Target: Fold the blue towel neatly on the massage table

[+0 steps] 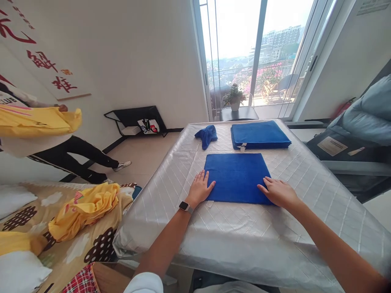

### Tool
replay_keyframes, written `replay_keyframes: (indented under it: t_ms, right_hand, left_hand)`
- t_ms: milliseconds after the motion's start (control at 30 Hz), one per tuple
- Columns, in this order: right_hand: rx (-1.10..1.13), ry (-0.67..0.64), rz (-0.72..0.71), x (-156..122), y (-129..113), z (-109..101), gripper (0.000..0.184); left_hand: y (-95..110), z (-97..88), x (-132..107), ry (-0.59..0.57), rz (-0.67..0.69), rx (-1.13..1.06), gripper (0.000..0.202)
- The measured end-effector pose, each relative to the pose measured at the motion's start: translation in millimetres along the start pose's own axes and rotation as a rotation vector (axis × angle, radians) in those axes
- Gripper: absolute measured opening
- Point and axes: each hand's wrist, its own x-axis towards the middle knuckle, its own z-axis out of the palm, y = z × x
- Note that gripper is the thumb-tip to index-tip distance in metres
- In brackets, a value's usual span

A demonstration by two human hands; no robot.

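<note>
A blue towel (236, 179) lies flat and smooth on the silver tablecloth (244, 240) in front of me. My left hand (200, 188) rests on its left edge with the fingers stretched out, and there is a watch on that wrist. On the right edge, my right hand (279, 192) lies with its fingers spread. Behind the towel is a neat stack of blue towels (259, 134) with a white tag at its front. One crumpled blue cloth (207, 136) sits at the far left of the table.
At the left, a person (61, 146) holds up a yellow garment (39, 122). Another yellow garment (85, 207) lies bunched on a bed (73, 256) beside the table. A potted plant (235, 97) stands on a chair by the window. Grey padded clothing (366, 110) lies at the right.
</note>
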Motion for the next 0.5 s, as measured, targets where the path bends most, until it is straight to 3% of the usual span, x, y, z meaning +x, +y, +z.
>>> replay_keyframes:
  t_ms: [133,200,367,500]
  right_hand:
    - [0.041,0.159,0.019,31.3,-5.1,-17.9,0.061]
    - [0.054,0.181,0.047,43.7,-8.7,-8.8,0.065]
    - [0.074,0.096,0.096,56.4,-5.1,30.8,0.072]
    - [0.077,0.107,0.093,57.2,-1.4,38.4,0.074]
  left_hand:
    - [-1.4,-0.9,-1.8,0.027,-0.005,-0.016,0.073]
    - [-3.6,-1.2,-2.5,0.035,-0.001,-0.027,0.072]
    - [-6.4,-0.1,-2.1,0.045,0.020,-0.032,0.069]
    - [-6.9,1.8,-0.7,0.047,0.018,-0.029,0.067]
